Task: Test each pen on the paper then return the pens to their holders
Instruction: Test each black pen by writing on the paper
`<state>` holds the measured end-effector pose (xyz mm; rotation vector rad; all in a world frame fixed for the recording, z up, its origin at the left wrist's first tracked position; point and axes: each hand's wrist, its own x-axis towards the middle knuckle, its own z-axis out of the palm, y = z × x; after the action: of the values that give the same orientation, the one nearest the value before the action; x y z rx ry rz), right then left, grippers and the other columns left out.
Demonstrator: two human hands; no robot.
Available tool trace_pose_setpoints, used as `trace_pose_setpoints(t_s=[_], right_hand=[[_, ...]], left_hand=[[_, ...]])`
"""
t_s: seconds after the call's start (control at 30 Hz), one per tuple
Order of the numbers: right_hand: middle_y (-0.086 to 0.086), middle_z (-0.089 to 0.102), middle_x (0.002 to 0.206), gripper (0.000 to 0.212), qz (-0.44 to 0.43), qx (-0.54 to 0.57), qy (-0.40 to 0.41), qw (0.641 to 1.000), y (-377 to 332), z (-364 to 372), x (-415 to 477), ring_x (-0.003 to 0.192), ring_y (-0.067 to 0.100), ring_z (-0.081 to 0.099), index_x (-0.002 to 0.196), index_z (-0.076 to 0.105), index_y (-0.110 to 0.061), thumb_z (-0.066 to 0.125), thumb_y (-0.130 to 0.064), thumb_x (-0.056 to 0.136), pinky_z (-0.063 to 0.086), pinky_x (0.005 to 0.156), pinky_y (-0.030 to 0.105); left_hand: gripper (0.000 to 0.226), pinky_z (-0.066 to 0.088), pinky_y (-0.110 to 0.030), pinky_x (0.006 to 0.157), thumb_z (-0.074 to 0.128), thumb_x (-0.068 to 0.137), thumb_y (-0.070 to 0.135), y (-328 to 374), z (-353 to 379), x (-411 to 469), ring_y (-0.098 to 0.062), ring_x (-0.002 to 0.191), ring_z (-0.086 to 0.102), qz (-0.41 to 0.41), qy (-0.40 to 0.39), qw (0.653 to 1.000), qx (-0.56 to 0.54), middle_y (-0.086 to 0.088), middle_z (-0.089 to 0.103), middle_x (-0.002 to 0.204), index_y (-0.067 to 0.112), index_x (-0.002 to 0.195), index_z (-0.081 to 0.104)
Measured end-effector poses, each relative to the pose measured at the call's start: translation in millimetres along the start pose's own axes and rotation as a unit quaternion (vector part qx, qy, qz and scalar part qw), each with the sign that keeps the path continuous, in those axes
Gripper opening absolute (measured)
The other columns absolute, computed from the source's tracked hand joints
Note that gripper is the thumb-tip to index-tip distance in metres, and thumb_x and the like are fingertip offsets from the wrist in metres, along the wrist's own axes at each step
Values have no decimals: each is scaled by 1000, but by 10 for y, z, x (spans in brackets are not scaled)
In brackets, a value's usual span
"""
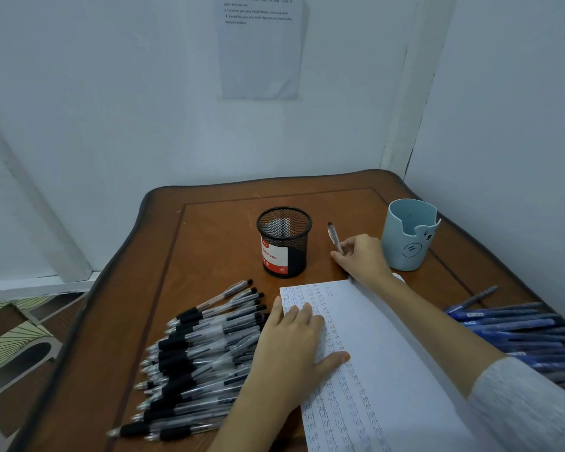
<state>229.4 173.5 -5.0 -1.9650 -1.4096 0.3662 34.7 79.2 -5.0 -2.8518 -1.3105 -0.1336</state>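
Right hand (362,256) pinching clear black-capped pen (334,238) in fingertips beside black mesh holder (284,241), left hand (294,340) spread flat on white scribbled paper (382,353).

Clear pen (335,238) tilted above table

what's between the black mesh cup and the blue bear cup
In the head view, the right hand holding a clear pen upright sits between the black mesh cup and blue bear cup.

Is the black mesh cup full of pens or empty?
Empty. The black mesh cup stands upright, and through its open top and mesh only its own wall and label show; the black pens lie piled on the table.
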Motion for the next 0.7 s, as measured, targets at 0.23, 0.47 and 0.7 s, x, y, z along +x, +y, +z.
trace_pose_setpoints(t_s=[0.23,0.47,0.7], right_hand=[[6,61,86,31,-32,-64,32,997,70,91,-48,69,13,55,106,72,-7,66,-32,89,48,65,28],[-2,61,78,4,-70,49,56,995,-95,-61,-498,68,5,53,91,69,-14,65,-15,90,40,62,18],[-4,70,87,6,-87,207,-173,959,-537,50,-1013,70,6,55,88,75,-24,69,-27,88,45,60,21]], left_hand=[[97,-12,-40,109,1,71,74,10,-15,-20,-19,134,40,3,10,1000,-15,-3,46,144,17,133,50],[38,36,-35,104,40,92,43,-43,-142,-88,-7,101,64,14,216,970,-107,6,70,107,21,100,70],[18,43,-37,100,55,95,27,-461,-446,-407,0,97,55,-140,276,923,-230,12,67,106,22,107,67]])
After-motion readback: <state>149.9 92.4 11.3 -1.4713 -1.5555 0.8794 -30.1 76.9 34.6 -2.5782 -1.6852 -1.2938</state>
